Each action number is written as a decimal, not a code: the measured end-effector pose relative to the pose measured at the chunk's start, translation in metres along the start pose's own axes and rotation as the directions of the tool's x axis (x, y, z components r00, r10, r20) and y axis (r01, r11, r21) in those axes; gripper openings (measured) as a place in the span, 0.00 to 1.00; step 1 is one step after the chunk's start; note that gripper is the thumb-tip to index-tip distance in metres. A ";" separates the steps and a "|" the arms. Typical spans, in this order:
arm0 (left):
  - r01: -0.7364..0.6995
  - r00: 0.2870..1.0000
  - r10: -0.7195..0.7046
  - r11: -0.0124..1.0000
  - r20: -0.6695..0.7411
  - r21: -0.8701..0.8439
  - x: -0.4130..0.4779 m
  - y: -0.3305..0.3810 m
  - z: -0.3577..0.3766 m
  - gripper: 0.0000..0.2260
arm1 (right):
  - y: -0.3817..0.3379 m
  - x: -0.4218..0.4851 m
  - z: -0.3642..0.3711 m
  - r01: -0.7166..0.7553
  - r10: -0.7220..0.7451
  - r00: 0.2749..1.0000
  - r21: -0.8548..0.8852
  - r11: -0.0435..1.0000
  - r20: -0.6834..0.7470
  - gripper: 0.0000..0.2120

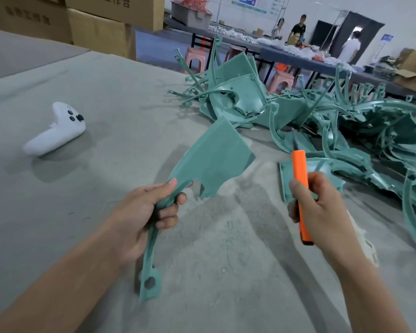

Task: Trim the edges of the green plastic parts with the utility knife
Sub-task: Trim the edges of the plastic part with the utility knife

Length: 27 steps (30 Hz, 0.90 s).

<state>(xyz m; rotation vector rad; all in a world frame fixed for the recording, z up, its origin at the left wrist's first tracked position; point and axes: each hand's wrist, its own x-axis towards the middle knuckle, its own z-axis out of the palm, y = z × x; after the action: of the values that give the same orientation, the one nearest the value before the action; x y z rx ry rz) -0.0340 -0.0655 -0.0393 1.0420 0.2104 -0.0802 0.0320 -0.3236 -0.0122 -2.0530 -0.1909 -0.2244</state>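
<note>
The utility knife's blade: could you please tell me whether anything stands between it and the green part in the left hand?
Nothing visible does. The right hand holds the utility knife beside the green part that the left hand grips; only open air separates them.

- The single head-worn camera looks forward and down across the flat grey matte table.
- The left hand and right hand sit nearest the lens, low in frame.
- The heap of teal-green moulded plastic parts lies farther off, upper right; the view is wide-angle and tilted.
</note>
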 end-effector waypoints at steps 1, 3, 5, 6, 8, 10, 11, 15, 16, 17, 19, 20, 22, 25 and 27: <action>-0.017 1.000 0.017 1.000 -0.002 0.010 -0.003 0.001 0.002 0.10 | -0.001 -0.003 0.005 0.056 -0.056 0.998 -0.012 0.998 -0.006 0.05; -0.084 0.996 0.086 0.995 -0.029 0.052 -0.007 0.000 0.007 0.11 | -0.006 -0.010 0.016 0.189 -0.187 0.982 -0.069 0.980 0.027 0.04; -0.186 0.976 0.205 0.959 -0.069 0.214 -0.009 -0.004 0.012 0.14 | -0.015 -0.019 0.028 0.308 -0.300 0.951 -0.126 0.943 0.077 0.05; -0.234 0.958 0.274 0.920 -0.088 0.313 -0.010 -0.006 0.014 0.16 | -0.019 -0.024 0.033 0.354 -0.342 0.935 -0.151 0.923 0.096 0.06; -0.312 0.904 0.407 0.839 -0.133 0.446 -0.011 -0.010 0.018 0.18 | -0.027 -0.033 0.044 0.427 -0.407 0.904 -0.201 0.882 0.130 0.13; -0.385 0.829 0.537 0.750 -0.156 0.538 -0.012 -0.009 0.018 0.19 | -0.034 -0.042 0.053 0.484 -0.459 0.875 -0.253 0.838 0.155 0.17; -0.415 0.787 0.601 0.686 -0.143 0.598 -0.012 -0.008 0.017 0.18 | -0.037 -0.045 0.057 0.511 -0.487 0.859 -0.278 0.813 0.156 0.18; -0.442 0.662 0.742 0.502 -0.108 0.743 -0.016 -0.003 0.015 0.20 | -0.043 -0.052 0.067 0.571 -0.548 0.820 -0.321 0.756 0.165 0.18; -0.439 0.655 0.749 0.485 -0.100 0.756 -0.017 -0.002 0.017 0.20 | -0.043 -0.053 0.068 0.578 -0.556 0.814 -0.319 0.751 0.167 0.18; -0.435 0.658 0.747 0.481 -0.096 0.761 -0.019 -0.002 0.018 0.20 | -0.043 -0.053 0.069 0.585 -0.562 0.809 -0.321 0.745 0.171 0.18; -0.434 0.681 0.726 0.505 -0.095 0.746 -0.022 -0.003 0.021 0.20 | -0.043 -0.053 0.070 0.600 -0.576 0.798 -0.330 0.729 0.179 0.18; -0.437 0.690 0.718 0.514 -0.092 0.738 -0.023 -0.003 0.023 0.20 | -0.043 -0.053 0.071 0.605 -0.581 0.794 -0.335 0.723 0.180 0.18; -0.446 0.692 0.718 0.505 -0.073 0.739 -0.026 -0.003 0.025 0.20 | -0.043 -0.052 0.071 0.602 -0.581 0.795 -0.340 0.723 0.173 0.19; -0.437 0.684 0.726 0.488 -0.073 0.755 -0.027 -0.005 0.026 0.17 | -0.043 -0.051 0.072 0.594 -0.577 0.800 -0.346 0.726 0.163 0.19; -0.424 0.677 0.732 0.470 -0.075 0.774 -0.025 -0.006 0.025 0.13 | -0.042 -0.052 0.073 0.590 -0.575 0.803 -0.349 0.728 0.158 0.19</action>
<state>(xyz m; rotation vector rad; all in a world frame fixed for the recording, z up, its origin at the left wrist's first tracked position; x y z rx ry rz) -0.0562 -0.0908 -0.0267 1.8774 0.1716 0.7901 -0.0223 -0.2416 -0.0226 -2.3307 -0.8925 -0.6575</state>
